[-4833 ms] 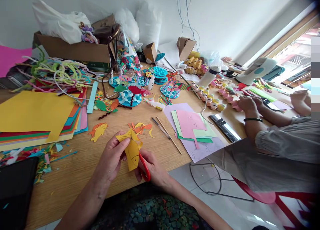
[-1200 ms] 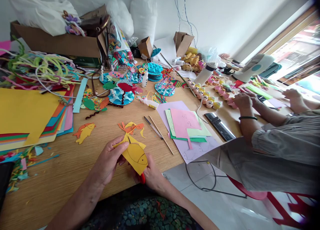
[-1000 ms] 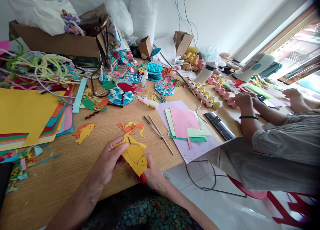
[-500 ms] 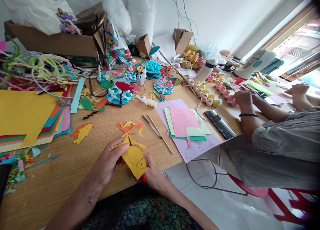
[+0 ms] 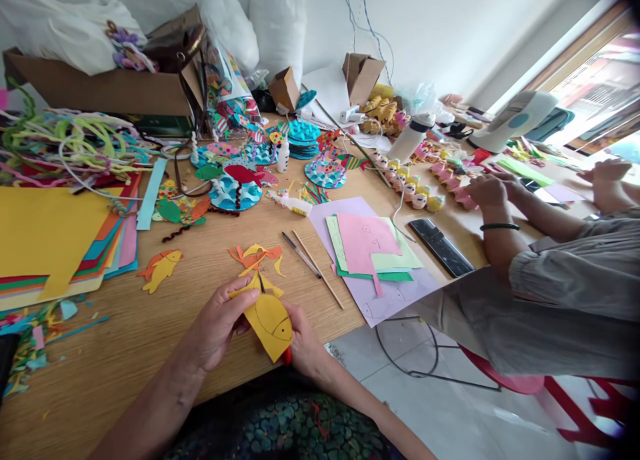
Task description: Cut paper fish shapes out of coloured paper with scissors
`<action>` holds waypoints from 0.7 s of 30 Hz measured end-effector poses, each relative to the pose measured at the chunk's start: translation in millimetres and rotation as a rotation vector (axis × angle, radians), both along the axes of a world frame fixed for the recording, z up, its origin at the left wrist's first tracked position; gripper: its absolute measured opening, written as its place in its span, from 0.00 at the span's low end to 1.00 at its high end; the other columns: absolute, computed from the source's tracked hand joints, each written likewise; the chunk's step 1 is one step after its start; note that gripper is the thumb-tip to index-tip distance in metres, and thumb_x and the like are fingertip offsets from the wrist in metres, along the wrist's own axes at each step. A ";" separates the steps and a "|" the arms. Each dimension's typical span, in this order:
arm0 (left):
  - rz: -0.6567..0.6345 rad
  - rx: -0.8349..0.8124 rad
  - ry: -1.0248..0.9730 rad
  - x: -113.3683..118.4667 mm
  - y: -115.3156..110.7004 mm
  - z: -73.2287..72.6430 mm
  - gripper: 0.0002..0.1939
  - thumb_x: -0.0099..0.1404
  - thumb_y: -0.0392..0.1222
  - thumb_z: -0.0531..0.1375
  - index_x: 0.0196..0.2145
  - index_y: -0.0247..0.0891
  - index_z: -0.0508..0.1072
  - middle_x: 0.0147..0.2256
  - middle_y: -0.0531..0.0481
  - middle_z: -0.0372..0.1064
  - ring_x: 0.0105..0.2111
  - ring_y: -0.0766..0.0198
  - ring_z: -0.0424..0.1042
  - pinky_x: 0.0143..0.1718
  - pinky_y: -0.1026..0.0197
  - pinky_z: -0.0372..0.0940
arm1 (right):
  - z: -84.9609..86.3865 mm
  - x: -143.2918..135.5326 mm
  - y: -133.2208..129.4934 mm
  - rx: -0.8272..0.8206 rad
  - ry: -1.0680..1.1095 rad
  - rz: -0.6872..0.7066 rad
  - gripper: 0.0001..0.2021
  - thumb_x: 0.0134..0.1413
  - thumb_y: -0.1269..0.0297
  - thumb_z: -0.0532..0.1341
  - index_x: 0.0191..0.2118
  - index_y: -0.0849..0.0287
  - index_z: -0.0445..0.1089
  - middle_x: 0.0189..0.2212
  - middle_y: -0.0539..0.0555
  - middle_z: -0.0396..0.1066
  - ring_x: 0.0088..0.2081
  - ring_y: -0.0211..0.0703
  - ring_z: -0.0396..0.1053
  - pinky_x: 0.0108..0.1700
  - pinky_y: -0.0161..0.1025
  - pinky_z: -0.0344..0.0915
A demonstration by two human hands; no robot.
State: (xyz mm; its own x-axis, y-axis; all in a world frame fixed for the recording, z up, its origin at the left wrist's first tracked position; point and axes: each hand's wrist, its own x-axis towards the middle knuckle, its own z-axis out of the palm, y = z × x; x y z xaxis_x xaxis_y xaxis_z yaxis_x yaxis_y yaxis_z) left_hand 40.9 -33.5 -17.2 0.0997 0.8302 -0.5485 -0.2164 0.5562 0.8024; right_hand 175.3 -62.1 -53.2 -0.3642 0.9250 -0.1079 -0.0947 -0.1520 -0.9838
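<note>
My left hand (image 5: pixel 223 320) pinches a piece of yellow paper (image 5: pixel 273 321) with a fish outline and an eye drawn on it. Behind the paper, my right hand (image 5: pixel 301 335) is closed on red-handled scissors (image 5: pixel 287 356); most of the scissors is hidden, with a dark blade tip showing at the paper's upper edge. Orange and yellow paper scraps (image 5: pixel 256 257) lie just beyond my hands. Farther left are a yellow cut-out fish (image 5: pixel 163 271) and an orange one partly under it.
A pen (image 5: pixel 301 254) and a thin stick (image 5: pixel 319 269) lie beside pink, green and purple sheets (image 5: pixel 364 243). Stacked coloured paper (image 5: pixel 55 227) is at the left. At the right, another person's hands rest over the table near a black phone-like object (image 5: pixel 441 247).
The view has shifted slightly. The yellow paper has tilted a little in my hands, and the cut strip at its upper edge sits slightly closer to my left hand.
</note>
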 end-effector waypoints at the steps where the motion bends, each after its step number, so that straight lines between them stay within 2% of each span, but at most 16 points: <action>1: -0.007 0.003 -0.001 0.1 0.5 -0.1 0.17 0.40 0.48 0.69 0.25 0.38 0.69 0.17 0.59 0.65 0.17 0.72 0.57 0.16 0.70 0.51 | -0.1 -0.1 0.8 -0.003 0.020 -0.004 0.23 0.57 0.41 0.56 0.33 0.58 0.75 0.18 0.48 0.67 0.19 0.35 0.58 0.23 0.32 0.61; 5: -0.041 0.018 -0.004 -0.5 3.3 -0.2 0.16 0.41 0.48 0.69 0.24 0.38 0.69 0.17 0.58 0.66 0.18 0.71 0.57 0.16 0.70 0.51 | -0.4 -0.4 4.4 -0.023 0.087 -0.007 0.22 0.54 0.41 0.59 0.30 0.58 0.74 0.17 0.48 0.65 0.19 0.35 0.58 0.21 0.32 0.59; 9: -0.051 0.038 0.005 -3.9 9.1 -1.3 0.16 0.43 0.48 0.69 0.25 0.37 0.70 0.18 0.58 0.65 0.19 0.71 0.59 0.17 0.69 0.52 | -4.3 0.0 9.0 -0.119 0.087 0.011 0.23 0.53 0.41 0.60 0.30 0.59 0.73 0.15 0.46 0.61 0.15 0.33 0.56 0.17 0.30 0.54; 15: -0.050 0.055 0.028 -13.9 18.5 1.5 0.15 0.43 0.47 0.69 0.25 0.38 0.70 0.19 0.57 0.67 0.20 0.69 0.63 0.20 0.68 0.54 | -13.4 -1.6 21.1 -0.132 0.048 -0.003 0.24 0.50 0.40 0.62 0.28 0.60 0.68 0.19 0.45 0.61 0.16 0.30 0.55 0.16 0.29 0.51; 21: -0.041 0.080 0.054 -23.3 19.1 5.1 0.17 0.43 0.48 0.70 0.27 0.38 0.71 0.21 0.56 0.68 0.20 0.68 0.63 0.20 0.68 0.54 | -12.5 -3.6 27.3 -0.223 0.067 0.028 0.26 0.51 0.36 0.59 0.30 0.59 0.66 0.17 0.45 0.62 0.15 0.31 0.57 0.16 0.30 0.54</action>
State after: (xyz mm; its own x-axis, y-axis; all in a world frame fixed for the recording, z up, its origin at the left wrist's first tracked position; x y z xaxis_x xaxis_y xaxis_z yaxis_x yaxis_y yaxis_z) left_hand 17.6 -14.4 -12.1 0.1063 0.8675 -0.4860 -0.1503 0.4972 0.8545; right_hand 171.7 -34.8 -65.7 -0.4029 0.8704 -0.2830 -0.1514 -0.3683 -0.9173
